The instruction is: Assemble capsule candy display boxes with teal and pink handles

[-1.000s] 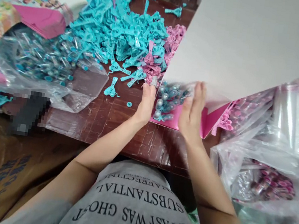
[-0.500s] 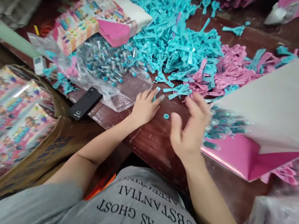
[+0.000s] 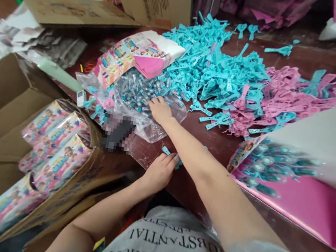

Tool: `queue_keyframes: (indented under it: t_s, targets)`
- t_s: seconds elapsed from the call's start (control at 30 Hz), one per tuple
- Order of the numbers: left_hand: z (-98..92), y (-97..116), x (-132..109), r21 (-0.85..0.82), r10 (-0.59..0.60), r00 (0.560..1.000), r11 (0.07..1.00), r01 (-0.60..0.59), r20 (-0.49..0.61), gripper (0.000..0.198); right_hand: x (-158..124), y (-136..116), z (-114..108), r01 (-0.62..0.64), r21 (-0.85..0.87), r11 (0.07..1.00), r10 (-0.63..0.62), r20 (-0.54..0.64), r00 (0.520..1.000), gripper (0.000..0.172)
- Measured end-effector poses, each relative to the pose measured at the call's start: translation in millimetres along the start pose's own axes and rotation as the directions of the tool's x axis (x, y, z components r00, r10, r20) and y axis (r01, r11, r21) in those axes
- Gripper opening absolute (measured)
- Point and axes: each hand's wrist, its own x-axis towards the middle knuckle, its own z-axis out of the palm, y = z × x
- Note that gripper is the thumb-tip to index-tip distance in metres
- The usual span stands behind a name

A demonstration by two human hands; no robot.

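Note:
My right hand (image 3: 160,109) reaches across to the left and lies on a clear plastic bag (image 3: 147,97) full of small blue-capped tubes, fingers curled down among them. What the fingers hold, if anything, is hidden. My left hand (image 3: 161,170) rests near the table's front edge with its fingers closed on a small teal plastic piece (image 3: 166,151). A big heap of teal plastic pieces (image 3: 215,65) lies behind, with pink pieces (image 3: 282,97) to its right.
An open pink box (image 3: 296,200) with tubes inside and a raised grey lid stands at the right. A stack of printed cards (image 3: 134,55) lies at the back left. A carton (image 3: 46,154) of packed toy boxes sits at the lower left, beside a phone.
My right hand left the pink box and crossed over to the bag of tubes. My left hand drew back to the table's front edge with a teal piece. The view swung left.

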Motion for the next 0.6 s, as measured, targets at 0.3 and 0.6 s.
queue_keyframes:
  t_s: [0.3,0.6]
  targets:
    - [-13.1,-34,5,-0.315,-0.225,0.948,0.938,0.148,-0.224,0.005,-78,32,3,-0.124,0.075,0.989,0.128,-0.048,0.991,0.048]
    - [-43.9,-31,9,-0.85,-0.317,0.948,0.503,0.155,-0.015,0.022,-209,16,-28,0.025,0.943,0.332,0.259,-0.117,0.959,0.04]
